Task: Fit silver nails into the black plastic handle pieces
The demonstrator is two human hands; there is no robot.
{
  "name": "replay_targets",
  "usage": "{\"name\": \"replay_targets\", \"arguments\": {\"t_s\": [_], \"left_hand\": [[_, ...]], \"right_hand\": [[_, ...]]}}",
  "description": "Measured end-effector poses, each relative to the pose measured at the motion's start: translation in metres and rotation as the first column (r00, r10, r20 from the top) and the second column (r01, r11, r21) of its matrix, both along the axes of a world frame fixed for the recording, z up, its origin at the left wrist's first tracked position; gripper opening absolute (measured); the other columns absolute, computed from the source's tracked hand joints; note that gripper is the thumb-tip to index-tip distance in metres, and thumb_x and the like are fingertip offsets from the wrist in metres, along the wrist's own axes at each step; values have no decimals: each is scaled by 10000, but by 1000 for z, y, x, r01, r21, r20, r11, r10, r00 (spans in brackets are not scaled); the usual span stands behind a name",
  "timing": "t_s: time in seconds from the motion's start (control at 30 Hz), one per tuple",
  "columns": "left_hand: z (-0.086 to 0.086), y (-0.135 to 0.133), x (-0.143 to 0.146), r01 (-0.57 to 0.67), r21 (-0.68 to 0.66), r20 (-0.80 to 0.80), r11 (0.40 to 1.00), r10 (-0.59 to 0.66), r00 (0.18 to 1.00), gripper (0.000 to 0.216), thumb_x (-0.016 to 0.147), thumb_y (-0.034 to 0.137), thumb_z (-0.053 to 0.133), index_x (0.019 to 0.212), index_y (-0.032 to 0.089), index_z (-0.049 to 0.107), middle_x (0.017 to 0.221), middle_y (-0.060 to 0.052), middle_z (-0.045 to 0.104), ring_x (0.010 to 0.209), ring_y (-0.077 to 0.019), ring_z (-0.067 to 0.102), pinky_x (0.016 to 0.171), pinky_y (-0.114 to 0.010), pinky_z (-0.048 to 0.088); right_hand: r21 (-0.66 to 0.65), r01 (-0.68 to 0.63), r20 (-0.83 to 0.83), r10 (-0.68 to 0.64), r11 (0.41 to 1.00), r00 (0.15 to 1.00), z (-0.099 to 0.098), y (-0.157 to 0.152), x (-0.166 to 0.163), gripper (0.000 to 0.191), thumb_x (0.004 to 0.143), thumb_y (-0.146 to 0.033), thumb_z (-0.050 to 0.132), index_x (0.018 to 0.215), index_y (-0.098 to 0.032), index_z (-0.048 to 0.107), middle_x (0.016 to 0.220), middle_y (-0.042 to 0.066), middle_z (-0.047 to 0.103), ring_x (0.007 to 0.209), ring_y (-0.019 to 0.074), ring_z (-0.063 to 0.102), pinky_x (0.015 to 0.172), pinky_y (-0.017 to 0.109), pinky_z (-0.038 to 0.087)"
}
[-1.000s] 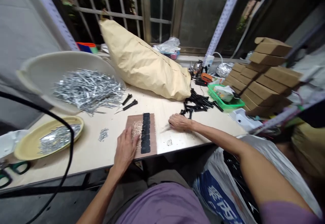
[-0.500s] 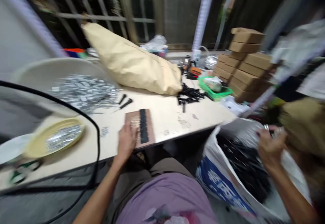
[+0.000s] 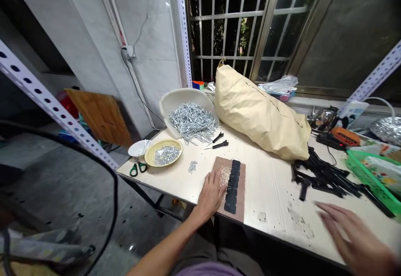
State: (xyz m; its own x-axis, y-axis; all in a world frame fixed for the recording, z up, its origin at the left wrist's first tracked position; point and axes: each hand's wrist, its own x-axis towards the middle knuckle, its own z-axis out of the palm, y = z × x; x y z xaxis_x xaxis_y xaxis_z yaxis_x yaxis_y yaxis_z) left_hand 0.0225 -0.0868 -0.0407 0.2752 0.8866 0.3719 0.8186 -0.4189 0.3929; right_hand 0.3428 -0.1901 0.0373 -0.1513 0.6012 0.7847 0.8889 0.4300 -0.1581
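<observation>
Brown board (image 3: 239, 194) | left hand (image 3: 210, 192) flat | right hand (image 3: 351, 234) open, blurred

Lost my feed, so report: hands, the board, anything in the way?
Left hand open, flat on brown board. Right hand open, blurred, over table. Black parts pile beyond it, apart.

A brown board (image 3: 240, 173) on the pale cream table (image 3: 269, 184) bears a row of black pads (image 3: 232, 186) and a speckle of pale beige grains (image 3: 223, 175). Far left, silver nails (image 3: 191, 121) fill a cream basin (image 3: 169, 100), with a yellow plate (image 3: 149, 159) nearer. The sack (image 3: 257, 113) is tan. At right are a green basket (image 3: 366, 176) and black parts (image 3: 326, 175).
</observation>
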Motion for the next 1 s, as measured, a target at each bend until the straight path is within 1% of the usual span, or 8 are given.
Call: {"name": "replay_targets", "arguments": {"t_s": [0.03, 0.1, 0.2, 0.3, 0.43, 0.73, 0.87, 1.0], "left_hand": [[0, 1, 0, -4, -6, 6, 1000, 4, 1000, 555, 925, 417, 368, 1406, 151, 294, 1370, -176, 434, 1266, -292, 407, 1009, -509, 393], [1, 1, 0, -13, -20, 13, 1000, 14, 1000, 552, 919, 408, 391, 1403, 157, 302, 1371, -174, 440, 1276, -296, 404, 1002, -512, 405], [1, 1, 0, -22, -31, 28, 999, 23, 999, 553, 912, 395, 418, 1398, 156, 308, 1375, -176, 443, 1291, -298, 394, 997, -519, 416], [1, 0, 0, -22, -52, 59, 998, 25, 998, 575, 907, 392, 432, 1411, 161, 282, 1389, -176, 432, 1312, -293, 371, 1001, -523, 417], [1, 0, -2, -28, -133, 93, 991, 40, 995, 600, 901, 399, 440, 1428, 177, 258, 1419, -157, 408, 1331, -299, 344, 1018, -519, 413], [13, -2, -5, 26, -230, 174, 973, 15, 985, 571, 885, 378, 486, 1397, 173, 335, 1409, -147, 425, 1356, -305, 297, 1052, -514, 390], [28, -1, -20, 58, -201, 240, 978, -8, 971, 506, 892, 317, 493, 1360, 158, 388, 1365, -142, 476, 1338, -256, 340, 1053, -456, 414], [40, 11, -47, -26, -116, 234, 993, 53, 971, 411, 896, 265, 493, 1296, 172, 470, 1314, -135, 524, 1302, -251, 394, 1040, -485, 416]], "right_hand": [[-94, 20, 47, -16, 995, 999, -1, 25, -16, 403, 865, -359, 480, 1249, -483, 477, 1013, 17, 643, 842, 245, 631, 729, 429, 539], [-269, -79, 119, 115, 960, 986, -3, 80, -57, 354, 891, -303, 458, 1227, -398, 516, 1074, 22, 632, 936, 234, 617, 795, 391, 535], [-352, -196, 272, 301, 915, 914, -12, 171, -122, 309, 939, -229, 354, 1132, -246, 594, 1084, 68, 633, 952, 222, 585, 786, 351, 486], [-410, -173, 405, 348, 896, 846, -31, 254, -170, 306, 943, -219, 361, 1138, -208, 596, 1111, 93, 629, 963, 220, 544, 791, 329, 418], [-477, -165, 450, 402, 863, 798, -57, 317, -196, 265, 936, -234, 397, 1087, -211, 614, 972, 95, 647, 935, 222, 514, 798, 339, 338], [-554, -213, 506, 529, 804, 681, -67, 328, -184, 340, 838, -106, 441, 1126, -222, 581, 926, 88, 565, 810, 204, 458, 689, 297, 326], [-475, -236, 467, 470, 848, 749, -59, 316, -171, 291, 879, -150, 402, 1084, -221, 597, 989, 80, 574, 807, 182, 504, 644, 270, 359], [-317, -223, 357, 334, 922, 872, -50, 287, -150, 236, 920, -229, 408, 1010, -197, 623, 1003, 66, 610, 867, 164, 572, 691, 259, 412]]}}
